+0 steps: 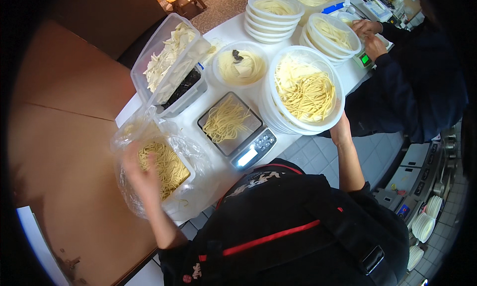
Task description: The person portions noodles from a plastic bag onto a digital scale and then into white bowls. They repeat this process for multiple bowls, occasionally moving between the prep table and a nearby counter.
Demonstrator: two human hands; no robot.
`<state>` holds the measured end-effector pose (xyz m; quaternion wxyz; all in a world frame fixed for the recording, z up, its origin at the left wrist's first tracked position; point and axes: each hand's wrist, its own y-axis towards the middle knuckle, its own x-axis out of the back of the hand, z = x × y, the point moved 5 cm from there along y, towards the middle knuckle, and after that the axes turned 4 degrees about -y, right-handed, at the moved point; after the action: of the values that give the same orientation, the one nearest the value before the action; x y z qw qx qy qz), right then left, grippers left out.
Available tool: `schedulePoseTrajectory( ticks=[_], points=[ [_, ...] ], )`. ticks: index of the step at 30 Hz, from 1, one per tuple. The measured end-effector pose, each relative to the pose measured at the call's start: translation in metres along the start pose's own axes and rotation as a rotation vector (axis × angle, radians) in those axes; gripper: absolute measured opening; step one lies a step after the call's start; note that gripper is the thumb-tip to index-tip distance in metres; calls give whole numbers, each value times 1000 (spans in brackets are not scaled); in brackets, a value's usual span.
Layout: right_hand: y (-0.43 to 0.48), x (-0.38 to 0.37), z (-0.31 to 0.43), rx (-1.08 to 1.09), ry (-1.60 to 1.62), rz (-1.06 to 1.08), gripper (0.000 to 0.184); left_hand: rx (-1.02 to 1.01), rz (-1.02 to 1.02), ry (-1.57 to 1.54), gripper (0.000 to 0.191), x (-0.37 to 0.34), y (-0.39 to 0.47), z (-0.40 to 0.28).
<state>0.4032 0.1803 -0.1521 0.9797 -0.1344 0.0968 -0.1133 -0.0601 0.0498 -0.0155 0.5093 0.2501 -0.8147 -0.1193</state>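
Observation:
My left hand (142, 168), blurred by motion, is over a container of yellow noodles (167, 170) lined with a clear plastic bag (128, 191). Its thumb stands apart from the fingers, and nothing shows in it. My right hand (340, 131) holds the near right side of a stack of white plastic baskets (277, 118); its fingers are hidden behind the rim. In the top basket, yellow noodles lie beside paler strands. Between my hands, a digital kitchen scale (257, 146) with a lit display carries a loose heap of yellow noodles (226, 120).
At the left, a tilted plastic box of pale flat pieces (169, 55) rests over a box of dark pieces (184, 85). Beyond the scale stands a bowl of pale noodles (242, 66). More stacked baskets (274, 21) stand farther back. A co-worker's hands (370, 36) are above another scale (364, 59).

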Motion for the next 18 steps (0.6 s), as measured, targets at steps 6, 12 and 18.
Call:
schedulePoseTrajectory(
  ticks=[6,12,18],
  points=[
    [1,0,2,24,-41,6,52,-116,401,-114,70,-168,1,-52],
    [1,5,-4,-14,-5,-11,52,-333,394,16,65,-226,-6,-71],
    [6,6,-10,-27,-38,11,51,-375,603,-1,24,-221,-32,-55]
  ],
)
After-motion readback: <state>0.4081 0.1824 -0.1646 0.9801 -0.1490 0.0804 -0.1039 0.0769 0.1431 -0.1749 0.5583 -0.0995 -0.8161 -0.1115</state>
